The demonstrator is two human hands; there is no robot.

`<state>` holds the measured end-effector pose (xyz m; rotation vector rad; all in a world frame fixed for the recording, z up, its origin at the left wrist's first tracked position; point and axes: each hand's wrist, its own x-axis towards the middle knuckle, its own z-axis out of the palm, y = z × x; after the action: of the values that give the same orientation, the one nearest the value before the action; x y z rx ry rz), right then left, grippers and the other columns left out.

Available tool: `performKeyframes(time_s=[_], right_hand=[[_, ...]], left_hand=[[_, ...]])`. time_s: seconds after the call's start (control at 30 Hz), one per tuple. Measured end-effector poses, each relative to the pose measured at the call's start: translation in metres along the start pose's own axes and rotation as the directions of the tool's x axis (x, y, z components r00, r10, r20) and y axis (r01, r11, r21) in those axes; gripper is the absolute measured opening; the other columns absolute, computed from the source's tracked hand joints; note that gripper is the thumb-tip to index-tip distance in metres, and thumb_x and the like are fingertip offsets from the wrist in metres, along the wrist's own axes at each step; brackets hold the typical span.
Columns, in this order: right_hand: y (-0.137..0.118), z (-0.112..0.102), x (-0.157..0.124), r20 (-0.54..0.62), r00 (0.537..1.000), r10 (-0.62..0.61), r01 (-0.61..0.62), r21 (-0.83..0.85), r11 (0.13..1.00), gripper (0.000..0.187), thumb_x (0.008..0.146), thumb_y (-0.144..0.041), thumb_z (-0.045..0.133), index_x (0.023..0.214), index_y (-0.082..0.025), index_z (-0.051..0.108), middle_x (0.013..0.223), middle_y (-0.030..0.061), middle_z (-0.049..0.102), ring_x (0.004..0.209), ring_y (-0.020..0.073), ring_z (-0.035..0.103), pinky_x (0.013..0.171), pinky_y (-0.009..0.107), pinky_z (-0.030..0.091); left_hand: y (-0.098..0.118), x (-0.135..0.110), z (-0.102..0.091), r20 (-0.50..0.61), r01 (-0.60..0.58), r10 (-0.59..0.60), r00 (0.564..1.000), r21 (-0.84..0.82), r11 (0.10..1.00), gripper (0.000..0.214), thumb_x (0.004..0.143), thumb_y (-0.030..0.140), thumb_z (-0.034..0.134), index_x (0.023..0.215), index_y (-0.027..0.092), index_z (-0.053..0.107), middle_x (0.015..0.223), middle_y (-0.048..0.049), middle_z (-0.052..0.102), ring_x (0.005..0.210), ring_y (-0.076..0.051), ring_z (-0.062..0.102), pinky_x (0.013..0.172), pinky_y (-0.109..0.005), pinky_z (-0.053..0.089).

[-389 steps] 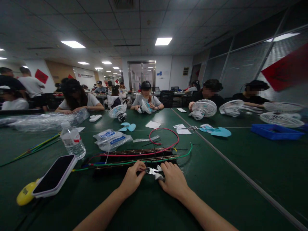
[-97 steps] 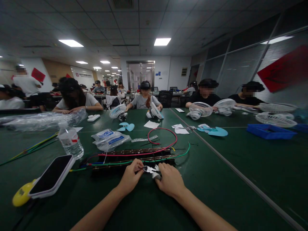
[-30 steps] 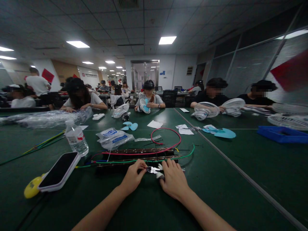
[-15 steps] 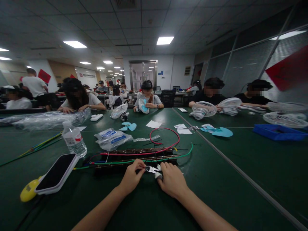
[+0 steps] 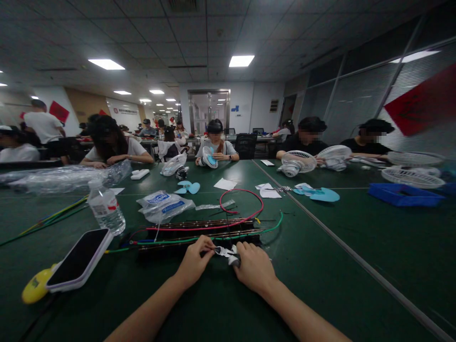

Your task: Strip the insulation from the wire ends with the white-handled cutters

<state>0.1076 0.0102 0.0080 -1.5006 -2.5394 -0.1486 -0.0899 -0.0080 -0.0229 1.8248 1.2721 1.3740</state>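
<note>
In front of the black rail assembly my right hand [image 5: 254,266] is closed around the pale grey handles of a small pair of pliers [image 5: 223,251]. The metal jaws point left, toward my other hand. Thumb and fingertips of my left hand [image 5: 196,259] are pinched together right at the jaw tips. Whatever sits in that pinch is too small and dark to make out. Just beyond both hands lies the assembly of black rails with copper-coloured strips [image 5: 210,227], with a red wire [image 5: 261,204] and a green wire [image 5: 274,227] running along it.
To the left are a phone [image 5: 80,260] on a yellow object [image 5: 35,286], a water bottle [image 5: 106,209] and plastic bags [image 5: 166,206]. Blue fan blades [image 5: 188,187], papers [image 5: 225,184] and a blue tray [image 5: 404,195] lie farther off. Several people sit across the green table [image 5: 342,289], some handling fans.
The view has shifted slightly, so the table things sit a little farther left. My hands and the pliers keep nearly the same pose.
</note>
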Motion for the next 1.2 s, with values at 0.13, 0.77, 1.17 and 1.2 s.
performKeyframes(time_s=[0.13, 0.77, 1.17, 1.2], right_hand=[[-0.002, -0.004, 0.000, -0.052, 0.998, -0.021, 0.020, -0.026, 0.999, 0.025, 0.071, -0.025, 0.055, 0.095, -0.019, 0.050, 0.098, 0.0087, 0.054, 0.093, 0.0243, 0.047, 0.080, 0.034, 0.030], [0.000, 0.001, 0.000, 0.006, 1.000, -0.008, 0.008, 0.019, 1.000, 0.022, 0.076, -0.029, 0.051, 0.096, -0.019, 0.053, 0.094, 0.0081, 0.059, 0.087, 0.0231, 0.053, 0.075, 0.032, 0.032], [0.001, -0.003, 0.001, -0.065, 0.998, -0.022, 0.023, 0.019, 1.000, 0.026, 0.071, -0.028, 0.054, 0.095, -0.019, 0.049, 0.098, 0.0084, 0.053, 0.092, 0.0234, 0.045, 0.078, 0.033, 0.027], [0.001, -0.004, 0.001, -0.072, 0.997, -0.021, 0.023, 0.021, 1.000, 0.026, 0.071, -0.028, 0.054, 0.095, -0.019, 0.049, 0.099, 0.0083, 0.052, 0.092, 0.0234, 0.044, 0.078, 0.033, 0.027]], left_hand=[[0.000, 0.001, 0.002, 0.006, 0.026, -0.025, 1.000, -0.013, 1.000, 0.013, 0.077, 0.012, 0.056, 0.088, 0.019, 0.052, 0.084, -0.0018, 0.063, 0.082, -0.017, 0.065, 0.080, -0.033, 0.053], [0.010, 0.002, -0.001, 0.057, -0.023, 0.023, 0.998, 0.005, 1.000, 0.012, 0.079, 0.012, 0.054, 0.087, 0.018, 0.060, 0.089, -0.0023, 0.065, 0.087, -0.017, 0.063, 0.084, -0.032, 0.051], [-0.002, 0.004, 0.001, -0.019, 0.026, -0.027, 0.999, -0.071, 0.997, 0.009, 0.077, 0.015, 0.060, 0.085, 0.018, 0.056, 0.082, -0.0007, 0.064, 0.078, -0.016, 0.066, 0.076, -0.030, 0.053], [-0.002, 0.004, 0.001, -0.020, 0.028, -0.030, 0.999, -0.081, 0.996, 0.009, 0.077, 0.015, 0.060, 0.085, 0.018, 0.056, 0.082, -0.0006, 0.064, 0.078, -0.017, 0.066, 0.076, -0.030, 0.052]])
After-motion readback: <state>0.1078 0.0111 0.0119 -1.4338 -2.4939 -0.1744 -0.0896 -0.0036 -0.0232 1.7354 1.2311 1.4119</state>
